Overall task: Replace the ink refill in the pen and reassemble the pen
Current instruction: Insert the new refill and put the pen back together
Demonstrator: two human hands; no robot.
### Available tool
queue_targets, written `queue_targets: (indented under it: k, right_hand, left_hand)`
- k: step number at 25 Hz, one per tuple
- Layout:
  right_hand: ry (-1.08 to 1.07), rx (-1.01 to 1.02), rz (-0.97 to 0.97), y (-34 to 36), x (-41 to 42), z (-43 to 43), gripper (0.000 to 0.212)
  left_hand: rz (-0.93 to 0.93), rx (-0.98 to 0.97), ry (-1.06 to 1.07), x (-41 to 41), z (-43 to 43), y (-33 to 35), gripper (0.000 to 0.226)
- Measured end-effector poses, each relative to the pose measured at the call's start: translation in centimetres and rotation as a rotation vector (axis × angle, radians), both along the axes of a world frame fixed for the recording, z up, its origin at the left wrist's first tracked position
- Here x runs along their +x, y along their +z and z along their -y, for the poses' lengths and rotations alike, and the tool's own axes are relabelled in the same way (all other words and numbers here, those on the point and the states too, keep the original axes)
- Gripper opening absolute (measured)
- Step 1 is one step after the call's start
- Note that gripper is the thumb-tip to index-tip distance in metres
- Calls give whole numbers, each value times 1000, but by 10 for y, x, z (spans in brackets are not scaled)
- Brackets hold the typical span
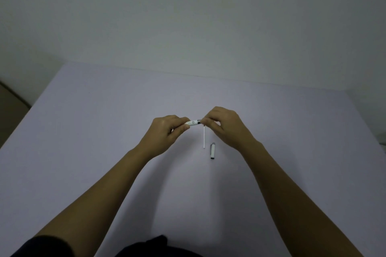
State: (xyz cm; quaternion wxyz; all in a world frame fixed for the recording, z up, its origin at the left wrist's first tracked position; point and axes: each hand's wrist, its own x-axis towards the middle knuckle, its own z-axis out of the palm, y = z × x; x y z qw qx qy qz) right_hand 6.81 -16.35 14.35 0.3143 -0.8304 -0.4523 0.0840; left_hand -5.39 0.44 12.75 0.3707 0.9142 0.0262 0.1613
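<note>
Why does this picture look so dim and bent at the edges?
Head view: lighting is low and flat, so the table looks grey-violet; the wide lens bows its edges; the small pen barrel between both hands looks soft, and faint arm shadows fall on the table.

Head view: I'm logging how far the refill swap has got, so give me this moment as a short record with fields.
surface: pale table
left hand: grips one end of the white pen barrel, held above the table
right hand: pinches the barrel's other end, at its dark ring
loose refill: thin white refill lies on the table, below the hands
cap: white pen cap lies on the table, right of the refill, apart from it
state: pen is in pieces; whether a refill sits inside the barrel cannot be told
</note>
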Motion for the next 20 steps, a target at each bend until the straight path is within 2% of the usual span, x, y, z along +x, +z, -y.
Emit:
queue_targets:
  k: [2, 7, 10, 12, 15, 16, 17, 20]
  right_hand:
    - [34, 8, 11, 4, 0, 2, 32]
    - [129, 11, 183, 8, -2, 2, 14]
    - [74, 20, 205, 5, -4, 2, 21]
    - [34, -29, 147, 3, -3, 0, 30]
    - [47, -66, -15, 3, -2, 0, 20]
    - [56, -69, -21, 5, -3, 1, 24]
    - [73, -59, -3, 5, -2, 3, 28]
    - [118, 6, 149, 5, -1, 6, 15]
  left_hand:
    - [2, 10, 1, -1, 0, 2, 17]
    - [-2, 30, -15, -2, 0, 3, 17]
    - [15, 33, -17, -4, 2, 5, 17]
    - [34, 75, -22, -4, 3, 5, 17]
    - [43, 98, -10, -5, 4, 4, 17]
    - [41, 88, -7, -4, 3, 4, 18]
    - [39, 79, -7, -4, 3, 5, 18]
    - [38, 81, -14, -2, 2, 5, 17]
